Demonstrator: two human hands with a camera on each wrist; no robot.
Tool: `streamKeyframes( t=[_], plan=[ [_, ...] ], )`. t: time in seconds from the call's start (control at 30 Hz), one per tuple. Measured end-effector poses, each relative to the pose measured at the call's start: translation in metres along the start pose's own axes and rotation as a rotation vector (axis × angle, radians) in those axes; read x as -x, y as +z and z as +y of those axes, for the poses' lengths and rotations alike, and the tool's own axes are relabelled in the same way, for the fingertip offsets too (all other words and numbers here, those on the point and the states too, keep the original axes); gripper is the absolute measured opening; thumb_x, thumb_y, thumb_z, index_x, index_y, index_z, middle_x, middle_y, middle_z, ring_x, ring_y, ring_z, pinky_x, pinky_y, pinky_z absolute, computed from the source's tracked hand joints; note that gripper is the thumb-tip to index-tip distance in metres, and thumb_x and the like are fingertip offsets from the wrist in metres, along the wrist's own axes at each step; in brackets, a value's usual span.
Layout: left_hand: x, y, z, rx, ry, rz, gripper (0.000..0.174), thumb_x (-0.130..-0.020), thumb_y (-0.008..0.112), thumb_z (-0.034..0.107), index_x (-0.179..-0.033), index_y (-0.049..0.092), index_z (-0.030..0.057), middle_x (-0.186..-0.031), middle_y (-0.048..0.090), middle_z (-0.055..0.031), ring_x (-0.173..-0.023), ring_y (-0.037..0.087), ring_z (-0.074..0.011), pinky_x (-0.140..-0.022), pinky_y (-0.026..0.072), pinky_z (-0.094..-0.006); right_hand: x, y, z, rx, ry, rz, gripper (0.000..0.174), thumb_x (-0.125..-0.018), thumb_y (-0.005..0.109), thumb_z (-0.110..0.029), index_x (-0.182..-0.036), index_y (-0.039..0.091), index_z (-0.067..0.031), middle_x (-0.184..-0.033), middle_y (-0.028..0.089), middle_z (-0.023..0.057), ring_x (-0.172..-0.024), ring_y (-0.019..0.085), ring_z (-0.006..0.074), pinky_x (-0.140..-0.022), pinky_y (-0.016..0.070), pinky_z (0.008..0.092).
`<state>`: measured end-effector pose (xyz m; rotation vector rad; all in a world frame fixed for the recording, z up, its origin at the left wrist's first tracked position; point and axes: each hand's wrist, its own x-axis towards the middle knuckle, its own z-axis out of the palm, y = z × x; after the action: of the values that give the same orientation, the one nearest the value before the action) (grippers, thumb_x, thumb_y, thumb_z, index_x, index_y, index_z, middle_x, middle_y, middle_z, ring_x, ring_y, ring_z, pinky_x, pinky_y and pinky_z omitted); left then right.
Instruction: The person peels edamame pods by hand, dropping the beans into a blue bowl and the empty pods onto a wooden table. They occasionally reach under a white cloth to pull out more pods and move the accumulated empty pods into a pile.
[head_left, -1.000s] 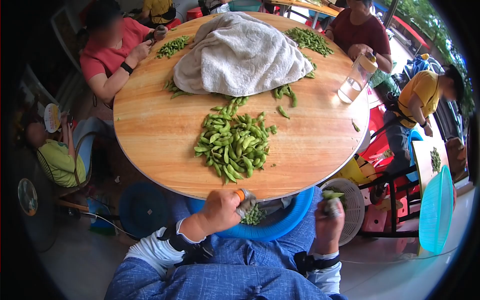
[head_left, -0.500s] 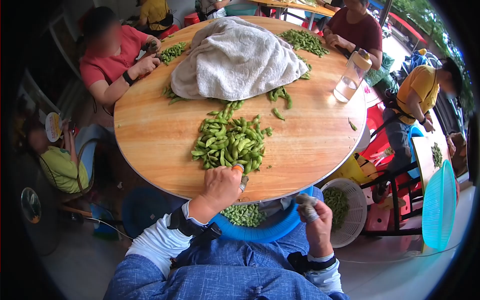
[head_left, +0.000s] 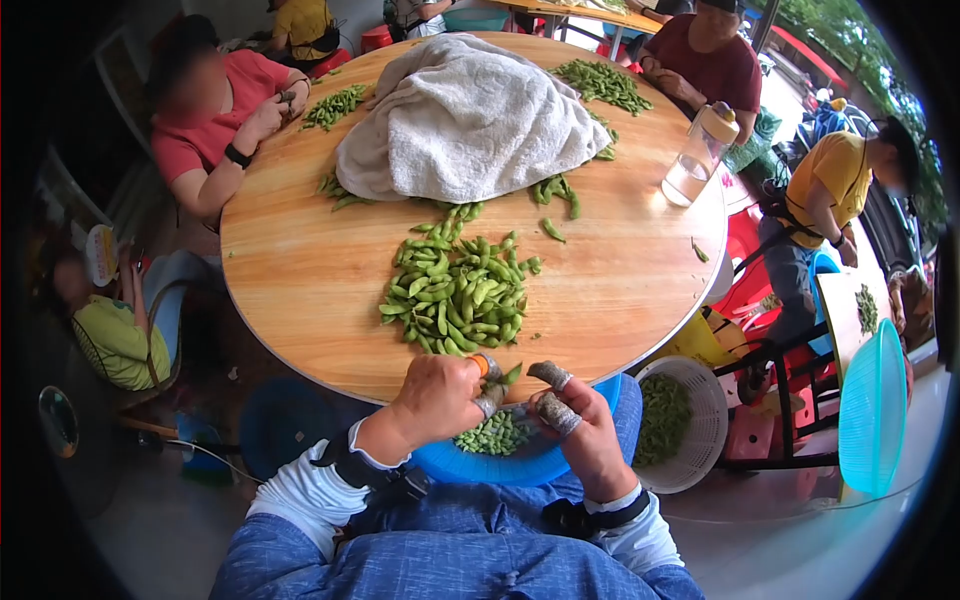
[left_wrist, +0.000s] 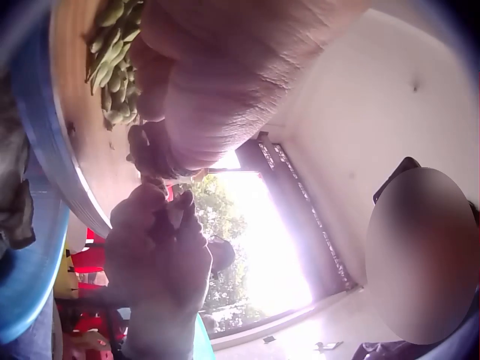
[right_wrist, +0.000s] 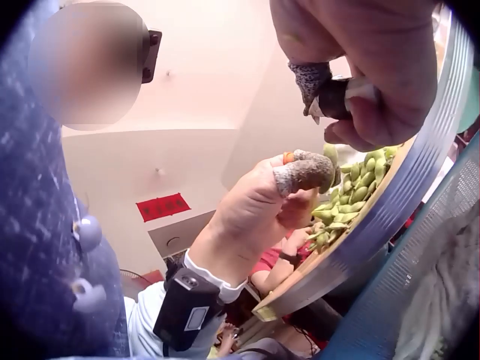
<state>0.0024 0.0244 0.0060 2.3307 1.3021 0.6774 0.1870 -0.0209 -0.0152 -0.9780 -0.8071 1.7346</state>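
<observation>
At the table's near edge, the left hand (head_left: 435, 400) pinches a green pod (head_left: 512, 374) between its wrapped thumb and index finger, an orange band on one finger. The right hand (head_left: 590, 440) is just right of it, its wrapped thumb and index finger apart, with no pod between them. In the right wrist view the left hand (right_wrist: 259, 199) holds the pod (right_wrist: 331, 154) upright below the right hand (right_wrist: 367, 67). A heap of pods (head_left: 455, 290) lies on the wooden table (head_left: 300, 280). Below the hands, a blue basin (head_left: 500, 468) holds shelled beans (head_left: 492, 436).
A grey towel (head_left: 470, 120) covers a mound mid-table; a clear bottle (head_left: 697, 160) stands at the right edge. A white basket (head_left: 712, 425) with pods stands right of the legs. Other people sit around the table, two of them at its far side. A turquoise basket (head_left: 872, 410) leans at right.
The left hand went to the heap and came back toward the table edge with a pod. The right hand moved from beside the white basket left and up, close to the left hand.
</observation>
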Motion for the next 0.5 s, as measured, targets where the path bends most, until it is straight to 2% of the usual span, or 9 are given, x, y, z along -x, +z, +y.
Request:
streamKeyframes(
  t=[0.03, 0.13, 0.17, 0.27, 0.37, 0.5],
  plan=[
    [0.002, -0.007, 0.006, 0.067, -0.088, -0.148, 0.016, -0.066, 0.066, 0.015, -0.078, 0.061, 0.0054, -0.055, 0.055, -0.0112, -0.049, 0.055, -0.0257, -0.048, 0.0432, -0.0328, -0.002, 0.001, -0.002, -0.024, 0.006, -0.036, 0.027, -0.082, 0.056, -0.009, -0.107, 0.053, 0.0005, -0.088, 0.058, -0.0004, -0.078, 0.052, 0.0061, -0.069, 0.0408, 0.0184],
    [0.009, -0.007, 0.005, 0.324, -0.082, -0.208, 0.017, -0.064, 0.067, 0.011, -0.078, 0.060, 0.0033, -0.061, 0.056, -0.0132, -0.055, 0.056, -0.0214, -0.052, 0.0435, -0.0288, -0.006, 0.004, 0.001, -0.025, -0.007, -0.104, 0.025, -0.082, 0.056, -0.009, -0.104, 0.054, 0.0008, -0.089, 0.059, 0.0004, -0.080, 0.052, 0.0063, -0.070, 0.0414, 0.0188],
    [0.009, -0.012, 0.008, 0.361, -0.103, -0.280, 0.017, -0.069, 0.065, 0.007, -0.084, 0.059, 0.0011, -0.070, 0.060, -0.0096, -0.064, 0.057, -0.0146, -0.059, 0.0434, -0.0244, -0.007, 0.005, 0.002, -0.013, -0.017, -0.118, 0.024, -0.082, 0.056, -0.009, -0.104, 0.055, 0.0010, -0.090, 0.059, 0.0007, -0.080, 0.053, 0.0065, -0.071, 0.0417, 0.0192],
    [0.017, 0.013, -0.003, 0.898, -0.151, -0.257, 0.014, -0.076, 0.059, 0.003, -0.089, 0.057, -0.0007, -0.076, 0.060, -0.0018, -0.068, 0.054, -0.0098, -0.062, 0.0428, -0.0228, -0.006, 0.006, 0.004, -0.011, -0.071, -0.124, 0.022, -0.082, 0.056, -0.008, -0.102, 0.056, 0.0016, -0.093, 0.059, 0.0019, -0.084, 0.053, 0.0077, -0.074, 0.0425, 0.0210],
    [0.021, 0.021, 0.004, 1.244, -0.347, -0.281, 0.012, -0.081, 0.054, 0.001, -0.093, 0.055, -0.0021, -0.080, 0.057, 0.0030, -0.071, 0.050, -0.0062, -0.064, 0.0421, -0.0215, -0.004, 0.006, 0.008, 0.013, -0.104, -0.095, 0.022, -0.083, 0.055, -0.008, -0.102, 0.055, 0.0024, -0.093, 0.059, 0.0025, -0.086, 0.054, 0.0088, -0.077, 0.0428, 0.0227],
    [0.023, 0.014, -0.004, 1.208, -0.355, -0.362, 0.012, -0.082, 0.054, 0.005, -0.091, 0.056, -0.0019, -0.078, 0.057, 0.0019, -0.072, 0.050, -0.0054, -0.065, 0.0413, -0.0201, 0.004, 0.008, 0.000, 0.034, -0.081, -0.094, 0.023, -0.083, 0.055, -0.010, -0.101, 0.055, 0.0031, -0.093, 0.059, 0.0035, -0.085, 0.054, 0.0093, -0.077, 0.0430, 0.0231]
  ],
)
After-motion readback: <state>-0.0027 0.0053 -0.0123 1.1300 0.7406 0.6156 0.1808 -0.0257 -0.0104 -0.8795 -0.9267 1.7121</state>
